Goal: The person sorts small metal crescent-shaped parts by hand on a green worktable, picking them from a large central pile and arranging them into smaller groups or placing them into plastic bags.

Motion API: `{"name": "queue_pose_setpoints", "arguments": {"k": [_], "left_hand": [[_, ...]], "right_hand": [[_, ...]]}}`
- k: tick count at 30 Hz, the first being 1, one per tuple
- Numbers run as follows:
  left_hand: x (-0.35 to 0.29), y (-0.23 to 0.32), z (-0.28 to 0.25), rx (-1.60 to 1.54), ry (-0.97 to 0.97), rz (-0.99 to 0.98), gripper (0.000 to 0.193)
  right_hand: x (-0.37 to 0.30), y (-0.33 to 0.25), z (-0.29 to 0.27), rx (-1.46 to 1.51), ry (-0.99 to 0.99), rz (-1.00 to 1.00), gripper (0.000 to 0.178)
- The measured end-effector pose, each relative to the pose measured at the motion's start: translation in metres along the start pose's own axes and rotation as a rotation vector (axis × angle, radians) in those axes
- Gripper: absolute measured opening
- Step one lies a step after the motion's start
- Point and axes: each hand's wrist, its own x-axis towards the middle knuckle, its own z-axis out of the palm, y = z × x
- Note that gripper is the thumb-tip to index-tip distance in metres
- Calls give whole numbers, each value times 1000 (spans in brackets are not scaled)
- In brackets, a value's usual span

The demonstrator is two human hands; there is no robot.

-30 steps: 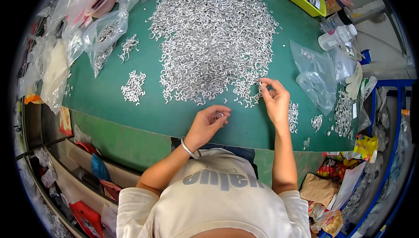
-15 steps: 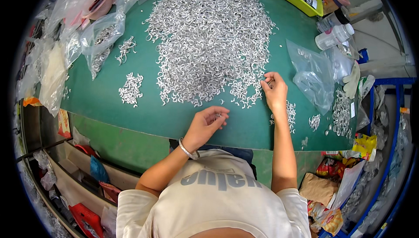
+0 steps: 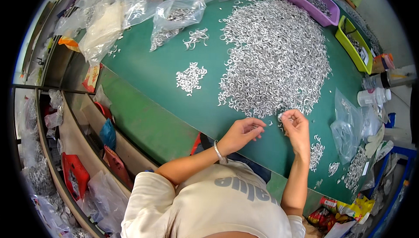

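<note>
Honestly, from where I stand the worry is how small and slippery those silver rings are. The right hand has its fingertips pinched narrow on what looks like one or two of them, lifted just off the green surface at the near edge of the big ring pile, and a loose pinch there could let a piece drop back into the heap, where it would be lost among thousands alike. The left hand is curled close beside it, fingers folded in around something small; I can't tell for sure what, but it seems to cup a few rings, and if it tips, they'd scatter toward the front edge of the surface and over into the person's lap or the shelves below. A sleeve or wrist sweeping sideways could also drag the small sorted clusters to the right of the right hand out of order, or nudge the clear plastic bag near them. As for position, the rings being worked sit right at the fingertips, between the two hands, with the main heap touching or just beyond the right hand's knuckles.
</note>
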Motion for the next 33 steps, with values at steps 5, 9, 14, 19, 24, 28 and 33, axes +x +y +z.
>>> {"name": "queue_pose_setpoints", "arguments": {"k": [5,9,14,19,24,28,33], "left_hand": [[-8,10,-23,-16,107,87,22],[-16,11,-45,-61,153,181,22],[-27,17,-62,-134,222,203,26],[-40,22,-76,-234,310,242,30],[-43,35,-92,-362,400,284,31],[-48,36,-101,-399,411,327,34],[-44,34,-104,-423,391,316,36]], "right_hand": [[26,7,30,-378,73,-306,6],[43,-3,70,-355,-178,-300,9],[73,-21,115,-99,-313,-64,9],[102,-18,159,-528,-218,-388,12],[112,-22,171,-278,-351,-156,13],[77,-36,166,-35,-513,131,10],[48,-23,163,19,-432,152,9]]}}
